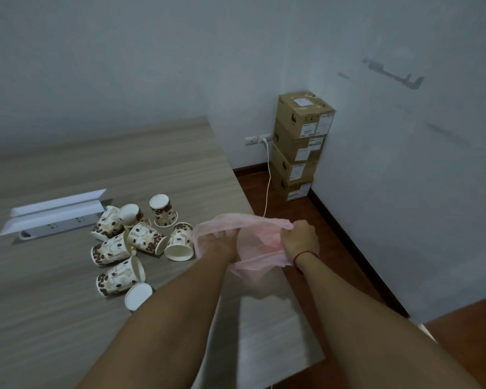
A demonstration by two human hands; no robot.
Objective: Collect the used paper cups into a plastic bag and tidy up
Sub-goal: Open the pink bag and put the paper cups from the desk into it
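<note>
Pink plastic bag (260,242) stretched between both hands over the counter (54,318) edge. Left hand (222,242) partly veiled inside, grip unclear; right hand (300,238) fisted on the rim. Paper cups (141,242) scattered left, one half hidden by a forearm.

Both forearms are bare, with no sleeves in view. The left hand (220,242) wears nothing that shows. The right hand (299,238) has a thin red string (306,255) tied around its wrist, looped once, with a short strand showing beside the loop.
</note>
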